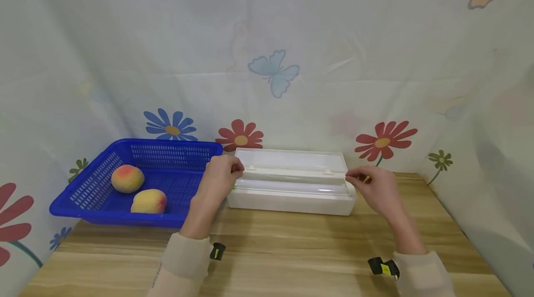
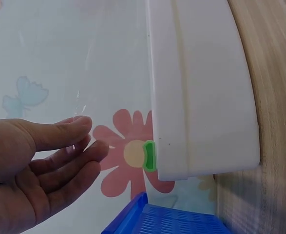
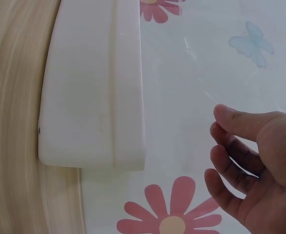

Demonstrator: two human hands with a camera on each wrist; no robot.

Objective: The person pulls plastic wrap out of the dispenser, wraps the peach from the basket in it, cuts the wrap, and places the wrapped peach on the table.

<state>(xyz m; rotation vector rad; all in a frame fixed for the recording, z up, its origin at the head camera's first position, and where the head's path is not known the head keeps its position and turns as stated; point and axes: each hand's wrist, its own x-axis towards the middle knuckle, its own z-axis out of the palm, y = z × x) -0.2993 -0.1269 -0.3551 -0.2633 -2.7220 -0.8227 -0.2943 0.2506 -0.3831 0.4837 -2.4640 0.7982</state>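
Observation:
A white cling film dispenser box [image 1: 289, 202] stands on the table with its lid [image 1: 292, 157] raised at the back. My left hand [image 1: 219, 177] is at the box's left end, thumb and fingertips pinching a corner of clear cling film [image 2: 79, 105]. At the right end my right hand [image 1: 375, 188] pinches the other side of the film between thumb and index finger. Thin glints show the film stretched between the hands, above the open box. A green tab [image 2: 150, 156] sticks out at the box's left end.
Left of the box is a blue plastic basket [image 1: 177, 145] holding two peaches, one at the back [image 1: 127, 179] and one by the front wall [image 1: 149, 201]. A flower-printed white curtain [image 1: 317, 102] hangs right behind the wooden table [image 1: 292, 250].

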